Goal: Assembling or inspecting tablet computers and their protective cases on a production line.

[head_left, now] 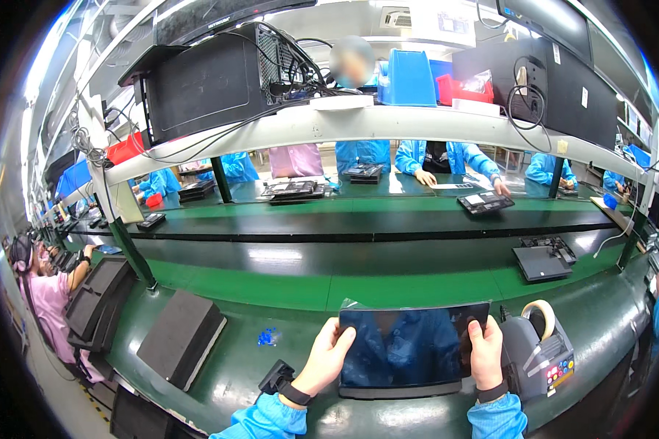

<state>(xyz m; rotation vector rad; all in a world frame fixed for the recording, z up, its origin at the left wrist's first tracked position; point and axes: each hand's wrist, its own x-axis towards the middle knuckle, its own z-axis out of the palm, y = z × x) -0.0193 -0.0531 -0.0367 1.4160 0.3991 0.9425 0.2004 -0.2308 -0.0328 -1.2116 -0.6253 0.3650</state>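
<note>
Between my hands is a glossy black display panel, held tilted over the green bench and reflecting blue sleeves. My left hand grips its left edge with the thumb on the front. On the right edge my right hand grips likewise, thumb on the glass and fingers behind. A bit of clear film sticks up at the panel's top left corner. Below the panel's lower edge shows a dark grey strip; I cannot tell whether it belongs to the panel.
A tape dispenser stands right of my right hand. To the left lie small blue pieces, a black foam block and stacked black trays. An opened laptop part rests on the green conveyor. Co-workers sit opposite, beneath a shelf.
</note>
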